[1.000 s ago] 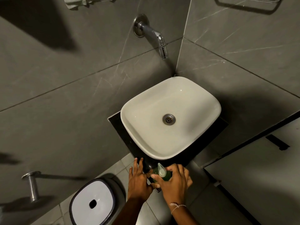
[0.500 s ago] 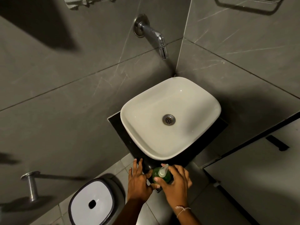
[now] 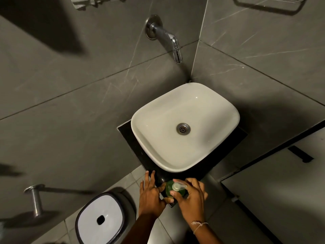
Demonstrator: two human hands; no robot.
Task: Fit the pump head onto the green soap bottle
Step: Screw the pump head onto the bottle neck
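Note:
The green soap bottle (image 3: 169, 190) stands upright on the near corner of the black counter (image 3: 126, 136), just below the basin. A whitish pump head (image 3: 178, 186) sits on its neck, nozzle pointing right. My right hand (image 3: 190, 199) curls around the pump head and the bottle's right side, fingers on the pump. My left hand (image 3: 151, 196) rests on the counter edge to the bottle's left, thumb touching the bottle's side, fingers spread forward. The bottle's lower part is hidden by both hands.
A white basin (image 3: 151, 148) with a metal drain (image 3: 183, 128) fills the counter; a chrome tap (image 3: 173, 44) juts from the grey tiled wall above. A white-lidded bin (image 3: 101, 220) stands on the floor at lower left, beside a chrome wall fitting (image 3: 35, 199). A pale door (image 3: 281, 191) is at right.
The pump nozzle has swung from pointing up toward the basin round to the right. My right hand has turned with it; my left hand has stayed in place.

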